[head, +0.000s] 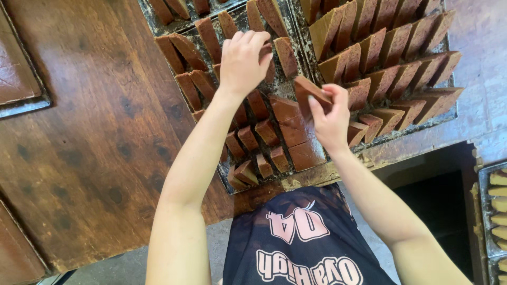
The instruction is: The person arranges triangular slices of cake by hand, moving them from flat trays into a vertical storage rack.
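A reddish-brown wedge-shaped slab [311, 91] is being held in the right hand [331, 122], pinched between thumb and fingertips and lifted just above the near metal tray [303, 182], so that its flat cut face is being kept clear of the pieces below. The left hand [243, 63] is being lowered over the middle of the same tray, its fingers curled together and bent down onto a standing slab [269, 58]; whether that piece is being gripped or only touched cannot be told, since the fingertips are hidden behind the knuckles. The tray is being carried on a worn, dark wooden bench [90, 148], right at its near edge and just in front of the person's dark printed shirt [301, 237], which is putting it within easy reach of both hands. In this tray the slabs [248, 137] are being stood on edge in loose slanted rows, with uneven gaps between them, and a few larger uncut blocks [296, 132] are lying flat near the right hand. In the neighbouring tray [449, 113], touching the first on its right, paler brown wedges [391, 58] are being kept leaning one upon another in tight, regular rows, apparently so that each is propped by the next and air is being let between the faces. At the far right edge another tray with yellowish pieces [499, 203] is being partly shown, lower down and well apart from the bench.
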